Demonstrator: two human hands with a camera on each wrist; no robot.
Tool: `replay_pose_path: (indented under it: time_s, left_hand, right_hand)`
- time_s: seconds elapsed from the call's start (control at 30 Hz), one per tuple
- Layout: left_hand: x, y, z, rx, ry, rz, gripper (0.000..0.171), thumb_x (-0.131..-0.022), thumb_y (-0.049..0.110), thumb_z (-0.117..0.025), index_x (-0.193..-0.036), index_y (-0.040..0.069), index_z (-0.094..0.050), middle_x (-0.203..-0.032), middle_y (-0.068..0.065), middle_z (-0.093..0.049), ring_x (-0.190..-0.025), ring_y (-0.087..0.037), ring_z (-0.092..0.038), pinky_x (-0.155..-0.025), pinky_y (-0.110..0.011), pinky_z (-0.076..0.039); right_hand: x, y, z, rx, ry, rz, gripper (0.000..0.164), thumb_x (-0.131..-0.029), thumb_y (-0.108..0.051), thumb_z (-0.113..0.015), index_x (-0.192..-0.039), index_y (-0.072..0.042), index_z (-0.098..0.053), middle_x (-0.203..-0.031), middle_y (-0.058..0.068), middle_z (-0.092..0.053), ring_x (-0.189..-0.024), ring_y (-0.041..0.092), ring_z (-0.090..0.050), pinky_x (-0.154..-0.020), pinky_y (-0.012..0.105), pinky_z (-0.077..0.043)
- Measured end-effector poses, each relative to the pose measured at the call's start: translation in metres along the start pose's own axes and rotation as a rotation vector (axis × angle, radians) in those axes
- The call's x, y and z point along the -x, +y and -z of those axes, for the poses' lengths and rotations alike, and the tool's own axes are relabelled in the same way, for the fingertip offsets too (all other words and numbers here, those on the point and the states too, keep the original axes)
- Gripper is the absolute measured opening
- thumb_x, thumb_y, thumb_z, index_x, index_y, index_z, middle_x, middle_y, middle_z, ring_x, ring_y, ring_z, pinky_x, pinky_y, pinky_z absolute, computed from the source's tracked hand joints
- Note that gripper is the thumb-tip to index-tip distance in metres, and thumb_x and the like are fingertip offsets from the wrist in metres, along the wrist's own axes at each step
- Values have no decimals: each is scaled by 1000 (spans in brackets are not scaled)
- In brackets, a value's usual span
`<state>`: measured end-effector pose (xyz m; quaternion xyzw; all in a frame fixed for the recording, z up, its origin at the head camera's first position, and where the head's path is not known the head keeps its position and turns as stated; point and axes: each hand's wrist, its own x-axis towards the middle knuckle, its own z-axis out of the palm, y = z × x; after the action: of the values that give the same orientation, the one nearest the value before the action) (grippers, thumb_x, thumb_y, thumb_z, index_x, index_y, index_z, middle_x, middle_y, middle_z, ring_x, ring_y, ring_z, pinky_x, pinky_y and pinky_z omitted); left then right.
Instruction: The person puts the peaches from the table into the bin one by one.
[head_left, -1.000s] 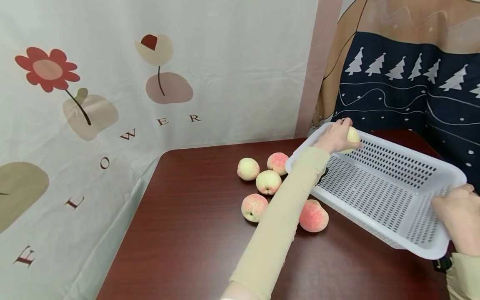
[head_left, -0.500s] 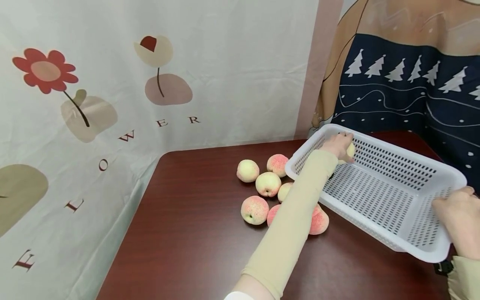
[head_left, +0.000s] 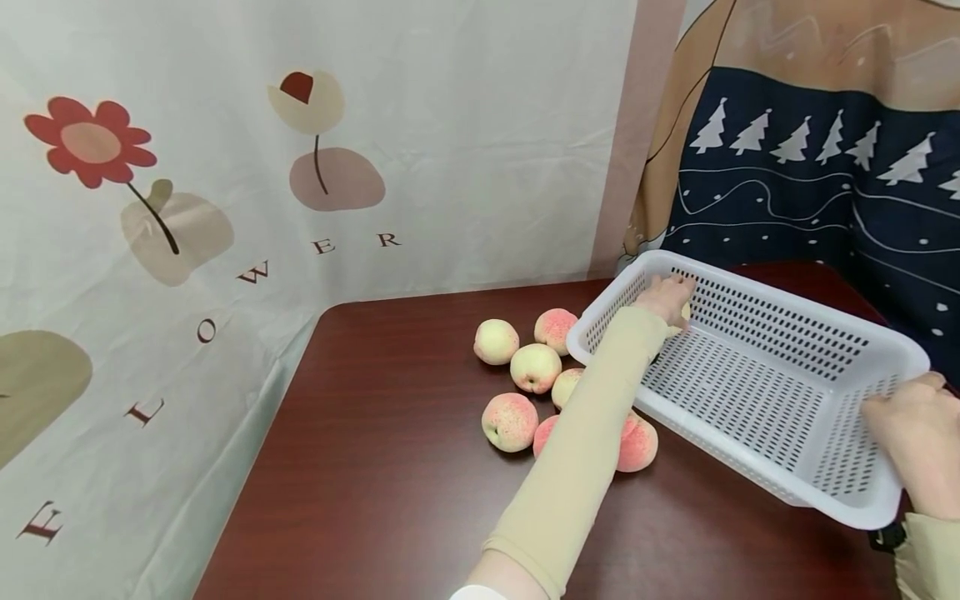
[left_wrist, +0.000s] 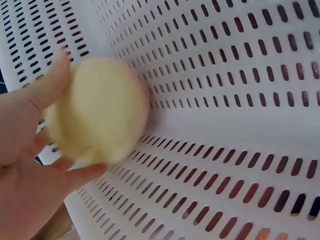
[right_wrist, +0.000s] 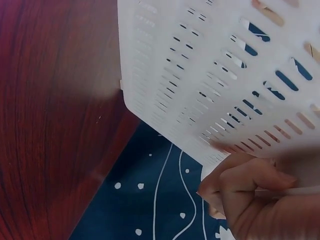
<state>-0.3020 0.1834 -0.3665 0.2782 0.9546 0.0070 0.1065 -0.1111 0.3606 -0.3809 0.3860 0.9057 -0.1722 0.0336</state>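
My left hand (head_left: 663, 298) is inside the white perforated plastic basket (head_left: 765, 392), at its far left end. It holds a pale yellow peach (left_wrist: 100, 107), thumb on one side and fingers on the other; the head view shows only a sliver of the fruit. In the left wrist view the peach is close to the basket's wall and slotted floor. My right hand (head_left: 918, 442) grips the basket's right end, fingers curled over the rim (right_wrist: 280, 191). The basket looks tilted, its right end raised off the table.
Several peaches lie on the dark red-brown table (head_left: 360, 467) left of the basket, among them a pale peach (head_left: 496, 342) and a pink peach (head_left: 637, 443). My left forearm partly covers some. A flower-printed cloth (head_left: 487, 150) hangs behind the table.
My left hand has lowered the peach from rim height down into the basket, moving slightly left. The right hand keeps its grip, and the basket has hardly shifted.
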Motion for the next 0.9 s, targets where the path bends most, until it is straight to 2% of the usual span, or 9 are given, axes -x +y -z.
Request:
replay_pose_path:
  time_s: [0.1, 0.27, 0.37, 0.5, 0.6, 0.67, 0.77, 0.83, 0.9]
  left_hand:
    - [1, 0, 3, -48, 10, 0, 59, -83, 35, -67, -135, 35, -38, -139, 17, -39, -126, -6, -34, -107, -21, -33]
    - [7, 0, 11, -88, 12, -48, 49, -87, 29, -64, -132, 32, -45, -133, 15, -48, -120, -5, -42, -106, -19, -33]
    - [12, 0, 16, -52, -22, -48, 46, -88, 29, -62, -131, 31, -45, -131, 14, -49, -117, -4, -45, -103, -19, -36]
    - [19, 0, 31, 48, -84, -21, 42, -90, 30, -59, -130, 29, -46, -126, 15, -51, -110, -1, -47, -98, -16, -39]
    - [27, 1, 45, 101, -95, -28, 43, -90, 32, -58, -131, 29, -45, -127, 16, -51, -111, 2, -47, -97, -14, -38]
    - [34, 1, 53, 105, -89, -48, 44, -91, 34, -57, -132, 28, -43, -129, 16, -50, -112, 3, -46, -97, -13, -38]
    - [50, 1, 61, 102, -49, -85, 43, -92, 36, -55, -132, 27, -43, -129, 15, -51, -111, 3, -47, -96, -13, -39]
    - [63, 0, 63, 89, -9, -117, 42, -92, 38, -53, -131, 26, -44, -127, 14, -53, -107, 2, -50, -93, -13, -41]
    - [77, -4, 64, 67, 39, -158, 42, -93, 40, -51, -131, 24, -45, -126, 12, -54, -108, 1, -50, -93, -13, -41]
  right_hand:
    - [1, -1, 2, 1, -4, 9, 72, -83, -10, -30, -133, 27, 6, -108, 49, -33, -70, 45, -55, -49, 40, -48]
    - [-1, -2, 1, -33, 15, 14, 71, -82, -8, -30, -134, 26, 4, -106, 49, -34, -62, 41, -54, -44, 37, -46]
    - [-2, -1, -1, -53, 20, 19, 71, -82, -6, -31, -134, 26, 4, -103, 49, -33, -54, 38, -54, -37, 35, -46]
    - [-3, -1, -4, -56, 26, 19, 72, -80, -5, -32, -134, 26, 4, -107, 49, -33, -58, 40, -54, -38, 35, -46]
    - [-3, -2, -5, -69, 30, 3, 72, -80, -5, -32, -135, 25, 3, -112, 50, -33, -61, 41, -52, -38, 35, -45]
    - [-2, -1, -6, -89, 29, 2, 71, -80, -5, -31, -134, 25, 3, -106, 49, -35, -56, 39, -53, -38, 35, -45]
    - [-1, 0, -6, -125, 21, 11, 69, -81, -4, -30, -134, 26, 3, -85, 44, -41, -45, 33, -52, -35, 35, -46]
    - [0, 1, -6, -140, 15, 20, 67, -82, -4, -30, -133, 26, 2, -72, 37, -39, -40, 31, -51, -34, 35, -46]
    - [1, 1, -6, -150, 9, 27, 66, -82, -3, -31, -133, 26, 1, -65, 34, -39, -38, 30, -51, -34, 35, -46]
